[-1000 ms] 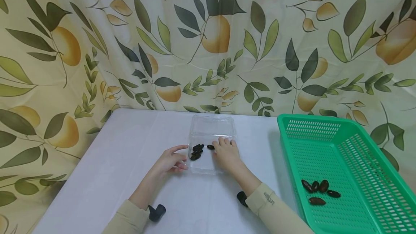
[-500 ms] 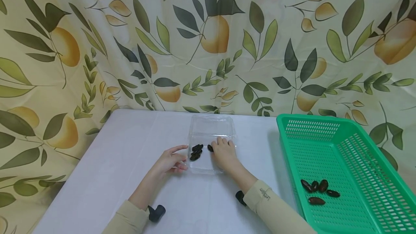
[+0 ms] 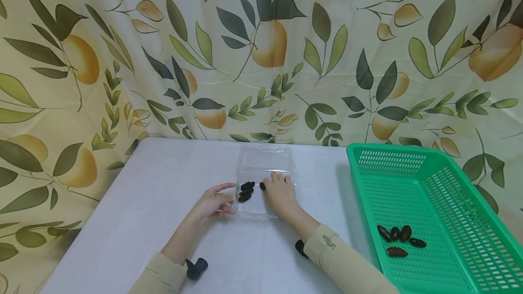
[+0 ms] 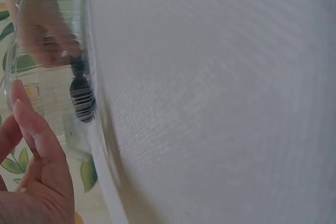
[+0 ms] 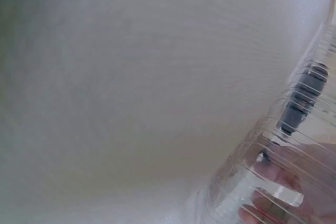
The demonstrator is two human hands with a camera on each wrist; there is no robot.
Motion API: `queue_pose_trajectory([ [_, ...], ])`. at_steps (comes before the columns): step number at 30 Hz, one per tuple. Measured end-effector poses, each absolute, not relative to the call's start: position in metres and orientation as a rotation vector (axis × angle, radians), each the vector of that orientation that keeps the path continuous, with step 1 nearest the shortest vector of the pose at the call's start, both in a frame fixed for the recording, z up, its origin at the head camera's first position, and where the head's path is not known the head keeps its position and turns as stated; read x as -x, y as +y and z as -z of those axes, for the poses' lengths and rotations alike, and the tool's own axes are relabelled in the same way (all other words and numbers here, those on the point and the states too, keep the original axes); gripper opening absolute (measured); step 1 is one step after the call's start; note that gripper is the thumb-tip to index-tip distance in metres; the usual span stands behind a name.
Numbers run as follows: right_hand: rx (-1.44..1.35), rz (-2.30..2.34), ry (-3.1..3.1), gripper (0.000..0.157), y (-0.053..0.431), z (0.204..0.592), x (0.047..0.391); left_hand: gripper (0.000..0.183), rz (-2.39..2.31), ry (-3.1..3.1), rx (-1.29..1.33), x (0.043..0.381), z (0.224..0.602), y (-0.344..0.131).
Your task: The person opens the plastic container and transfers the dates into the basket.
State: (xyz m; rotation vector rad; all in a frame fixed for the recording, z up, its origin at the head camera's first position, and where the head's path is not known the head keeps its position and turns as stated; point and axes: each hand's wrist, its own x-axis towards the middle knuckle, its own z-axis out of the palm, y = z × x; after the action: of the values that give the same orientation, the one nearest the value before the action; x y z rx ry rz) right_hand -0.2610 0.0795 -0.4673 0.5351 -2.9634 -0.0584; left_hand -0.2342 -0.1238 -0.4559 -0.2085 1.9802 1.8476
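Note:
A clear plastic clamshell box (image 3: 257, 213) lies with its lid (image 3: 264, 158) folded back. Several dark, wrinkled dates (image 3: 246, 193) are lined up along its left side; in the right wrist view the row of dates (image 5: 302, 98) shows through the ribbed wall. My right hand (image 3: 280, 194) reaches into the box, bent fingertips pinching a single dark date (image 3: 262, 186) that they partly cover. Through the plastic, the right fingers (image 5: 270, 171) have a small dark end at their tips. At the box's left wall, my left hand (image 4: 42, 156) rests its loosely extended fingers against the plastic.
A large green perforated basket (image 3: 359, 180) stands to the right, with several glossy brown dates (image 3: 396, 252) at its near left. A white cloth (image 3: 163, 185) covers the table, and a fruit-patterned curtain (image 3: 302, 80) hangs right behind its back edge.
My right hand has shifted slightly left over the single date, covering more of it. The left hand, the box and the dates in the basket stay as they were.

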Motion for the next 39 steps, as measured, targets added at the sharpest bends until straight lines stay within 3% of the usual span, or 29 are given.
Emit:
queue_pose_trajectory([
  [21, -0.525, -0.127, -2.785, 0.015, 0.079, 0.459, 0.256, 0.047, -1.852, 1.982, 0.224, 0.235, 0.459, -0.124],
  [39, -0.388, -0.345, -2.637, 0.014, 0.104, 0.415, 0.215, 0.046, -1.849, 1.986, 0.218, 0.235, 0.459, -0.125],
])
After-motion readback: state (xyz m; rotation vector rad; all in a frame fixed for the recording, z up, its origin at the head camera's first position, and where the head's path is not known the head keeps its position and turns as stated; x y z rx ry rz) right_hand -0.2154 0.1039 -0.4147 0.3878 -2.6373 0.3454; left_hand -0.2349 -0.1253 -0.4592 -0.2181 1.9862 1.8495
